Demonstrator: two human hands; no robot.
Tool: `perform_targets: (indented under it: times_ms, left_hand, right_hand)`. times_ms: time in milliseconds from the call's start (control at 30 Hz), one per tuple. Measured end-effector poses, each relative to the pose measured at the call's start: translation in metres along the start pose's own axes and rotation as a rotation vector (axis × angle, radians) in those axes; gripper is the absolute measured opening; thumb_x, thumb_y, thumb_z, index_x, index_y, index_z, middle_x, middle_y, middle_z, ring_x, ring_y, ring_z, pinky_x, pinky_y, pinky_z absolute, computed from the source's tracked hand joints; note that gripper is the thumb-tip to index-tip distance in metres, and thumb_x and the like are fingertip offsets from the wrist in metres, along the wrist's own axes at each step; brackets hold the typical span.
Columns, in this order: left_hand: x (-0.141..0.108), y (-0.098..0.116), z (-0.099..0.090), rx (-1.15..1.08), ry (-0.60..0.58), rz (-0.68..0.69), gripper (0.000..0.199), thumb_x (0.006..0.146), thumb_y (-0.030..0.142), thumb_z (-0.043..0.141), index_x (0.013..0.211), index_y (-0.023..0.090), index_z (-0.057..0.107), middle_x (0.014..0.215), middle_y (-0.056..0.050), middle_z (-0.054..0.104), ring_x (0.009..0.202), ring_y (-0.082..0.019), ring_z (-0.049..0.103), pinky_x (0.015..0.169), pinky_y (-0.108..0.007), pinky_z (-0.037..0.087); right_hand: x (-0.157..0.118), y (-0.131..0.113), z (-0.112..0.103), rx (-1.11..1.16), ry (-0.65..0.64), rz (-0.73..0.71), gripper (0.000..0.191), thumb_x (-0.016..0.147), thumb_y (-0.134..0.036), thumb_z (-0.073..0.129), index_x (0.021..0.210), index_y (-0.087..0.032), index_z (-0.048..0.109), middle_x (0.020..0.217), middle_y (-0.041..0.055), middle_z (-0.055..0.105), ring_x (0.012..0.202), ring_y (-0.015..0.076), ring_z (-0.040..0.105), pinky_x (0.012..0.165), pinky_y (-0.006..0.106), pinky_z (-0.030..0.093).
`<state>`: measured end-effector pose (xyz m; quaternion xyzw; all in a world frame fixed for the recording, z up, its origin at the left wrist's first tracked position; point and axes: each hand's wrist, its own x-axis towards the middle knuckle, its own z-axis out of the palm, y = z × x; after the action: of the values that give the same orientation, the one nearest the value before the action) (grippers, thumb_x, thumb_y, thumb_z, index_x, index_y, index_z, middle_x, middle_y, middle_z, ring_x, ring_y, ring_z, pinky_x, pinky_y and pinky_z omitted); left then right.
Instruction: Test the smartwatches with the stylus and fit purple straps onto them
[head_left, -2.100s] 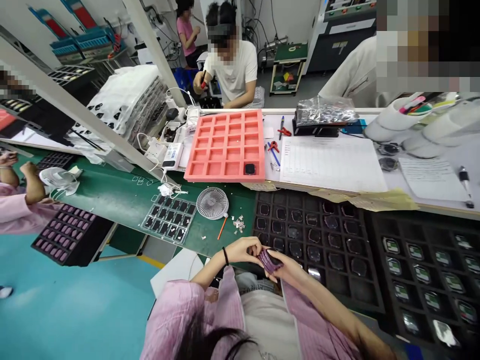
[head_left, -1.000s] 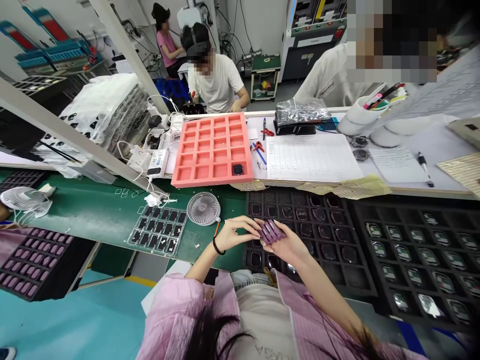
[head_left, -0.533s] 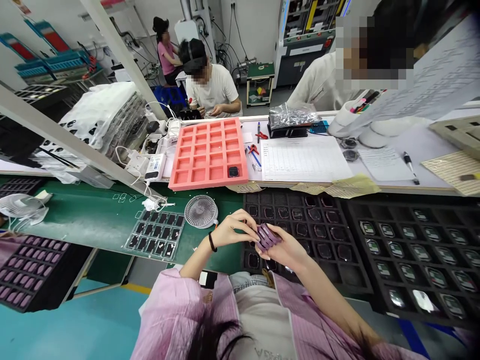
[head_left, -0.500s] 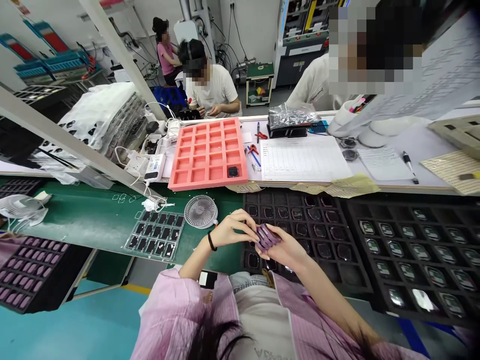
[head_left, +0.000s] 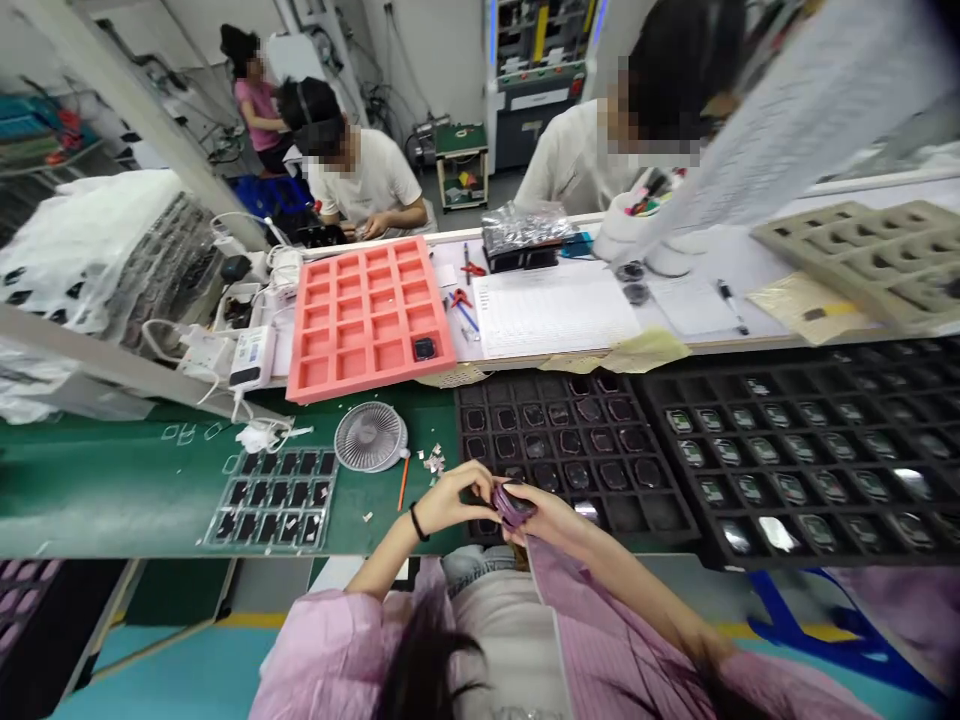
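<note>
Both of my hands are close to my body, over the front edge of the green bench. My right hand (head_left: 553,517) is closed around a small stack of purple, rounded-square watch-case-like pieces (head_left: 513,506); a dark face shows on its upper side. My left hand (head_left: 457,500), a black band at its wrist, pinches the left edge of these pieces with thumb and fingertips. Fingers hide part of the stack, so its exact number cannot be told. Just beyond sits a black compartment tray (head_left: 628,514) of dark, rounded-square parts.
Another black tray (head_left: 701,545) with glassy parts lies at right. To the left are a small fan (head_left: 370,437), an orange stick (head_left: 403,484) and a clear tray of black pieces (head_left: 217,520). A pink foam tray (head_left: 330,375) rests on the raised shelf. Co-workers sit beyond.
My view has swung to the right, so the bench slides left in it. The purple stack has tilted, and its dark face now shows. Both hands stay on it.
</note>
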<state>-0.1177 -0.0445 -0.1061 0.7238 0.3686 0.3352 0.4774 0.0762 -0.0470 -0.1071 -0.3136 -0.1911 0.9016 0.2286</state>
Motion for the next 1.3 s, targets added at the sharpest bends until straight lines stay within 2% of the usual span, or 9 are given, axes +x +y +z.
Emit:
perform_targets:
  times_ms: [167, 300, 433, 500, 600, 733, 933, 1100, 1300]
  left_hand:
    - [-0.017, -0.028, 0.024, -0.101, -0.066, -0.077, 0.038, 0.073, 0.048, 0.07, 0.068, 0.013, 0.057, 0.08, -0.006, 0.061, 0.075, -0.013, 0.057, 0.071, -0.026, 0.047]
    - [-0.024, -0.061, 0.02, -0.193, -0.027, -0.295, 0.038, 0.069, 0.046, 0.075, 0.072, 0.012, 0.06, 0.081, -0.006, 0.063, 0.069, -0.012, 0.059, 0.065, -0.024, 0.049]
    - [-0.02, -0.109, 0.004, 0.155, 0.366, -0.757, 0.016, 0.079, 0.027, 0.069, 0.078, 0.013, 0.062, 0.086, -0.004, 0.063, 0.07, -0.011, 0.062, 0.072, -0.024, 0.051]
    - [-0.017, -0.131, -0.002, 0.295, 0.521, -0.871, 0.005, 0.081, 0.015, 0.064, 0.084, 0.013, 0.062, 0.1, -0.008, 0.062, 0.082, -0.014, 0.064, 0.08, -0.026, 0.05]
    - [-0.011, -0.153, -0.006, 0.338, 0.597, -0.948, 0.01, 0.079, 0.006, 0.061, 0.087, 0.012, 0.061, 0.105, -0.012, 0.06, 0.093, -0.018, 0.063, 0.087, -0.031, 0.048]
    - [-0.006, -0.16, -0.013, 0.328, 0.642, -0.991, 0.01, 0.075, 0.002, 0.062, 0.071, 0.012, 0.06, 0.086, -0.01, 0.065, 0.089, -0.02, 0.064, 0.086, -0.035, 0.048]
    - [0.007, -0.125, -0.02, 0.227, 0.7, -0.889, 0.003, 0.074, 0.01, 0.066, 0.072, 0.012, 0.064, 0.072, -0.005, 0.068, 0.072, -0.015, 0.065, 0.074, -0.028, 0.052]
    - [0.028, -0.044, 0.011, -0.187, 0.837, -0.414, 0.028, 0.074, 0.034, 0.071, 0.093, 0.014, 0.071, 0.079, -0.006, 0.07, 0.071, -0.013, 0.065, 0.069, -0.025, 0.053]
    - [0.043, 0.019, 0.043, -0.433, 0.9, -0.335, 0.029, 0.071, 0.038, 0.073, 0.088, 0.014, 0.074, 0.074, -0.004, 0.066, 0.055, -0.01, 0.058, 0.052, -0.022, 0.05]
  right_hand:
    - [-0.003, 0.024, -0.011, 0.021, 0.064, 0.137, 0.023, 0.078, -0.036, 0.065, 0.081, -0.014, 0.068, 0.072, 0.0063, 0.07, 0.051, 0.015, 0.062, 0.041, 0.023, 0.041]
    - [0.009, 0.033, -0.012, 0.059, 0.091, 0.145, 0.023, 0.078, -0.037, 0.064, 0.084, -0.015, 0.069, 0.072, 0.0072, 0.071, 0.05, 0.016, 0.062, 0.041, 0.025, 0.041]
    - [0.016, 0.026, -0.018, 0.056, 0.176, 0.065, 0.033, 0.08, -0.034, 0.062, 0.109, -0.019, 0.064, 0.08, 0.0077, 0.072, 0.055, 0.0177, 0.063, 0.045, 0.027, 0.042]
    - [0.016, 0.019, -0.025, 0.054, 0.213, 0.032, 0.037, 0.08, -0.034, 0.062, 0.113, -0.019, 0.062, 0.082, 0.0084, 0.072, 0.056, 0.018, 0.062, 0.048, 0.029, 0.043]
    - [0.013, 0.01, -0.036, 0.04, 0.245, -0.008, 0.038, 0.078, -0.035, 0.063, 0.113, -0.02, 0.062, 0.083, 0.0081, 0.072, 0.054, 0.018, 0.06, 0.049, 0.03, 0.042]
    - [0.013, 0.004, -0.041, 0.072, 0.274, -0.064, 0.035, 0.079, -0.037, 0.062, 0.11, -0.021, 0.063, 0.083, 0.0076, 0.072, 0.055, 0.0177, 0.06, 0.049, 0.03, 0.041]
    - [0.022, -0.006, -0.017, 0.078, 0.294, -0.251, 0.045, 0.08, -0.038, 0.06, 0.122, -0.022, 0.057, 0.084, 0.0055, 0.071, 0.059, 0.0178, 0.06, 0.052, 0.031, 0.042]
    - [0.031, -0.016, 0.009, 0.005, 0.312, -0.429, 0.056, 0.08, -0.041, 0.061, 0.132, -0.027, 0.049, 0.092, 0.0031, 0.07, 0.068, 0.0174, 0.061, 0.062, 0.033, 0.047]
    - [0.035, -0.02, 0.016, -0.058, 0.378, -0.529, 0.056, 0.078, -0.041, 0.063, 0.132, -0.032, 0.05, 0.111, -0.0001, 0.065, 0.095, 0.0175, 0.059, 0.079, 0.03, 0.049]
